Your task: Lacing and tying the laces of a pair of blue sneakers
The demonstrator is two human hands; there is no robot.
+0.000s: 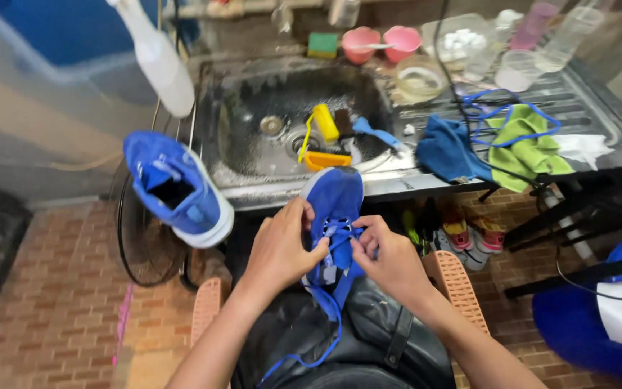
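Brick floor, wet steel sink [253,176] ahead. Blue shoe [334,205] propped on lap, toe toward sink's front edge so eyelets face up. Left hand [282,248] and right hand [390,259] both pinching blue lace [329,306]. Second blue shoe [178,189] off sink's left edge.

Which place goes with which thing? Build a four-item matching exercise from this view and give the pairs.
Things:
1. blue shoe
2. second blue shoe
3. yellow brush
4. green cloth

Places:
A. lying in the sink
B. spread on the draining board, right of the sink
C. perched to the left of the sink
D. held over the lap, the left hand and right hand at its laces

Pairs: 1-D, 2-C, 3-A, 4-B
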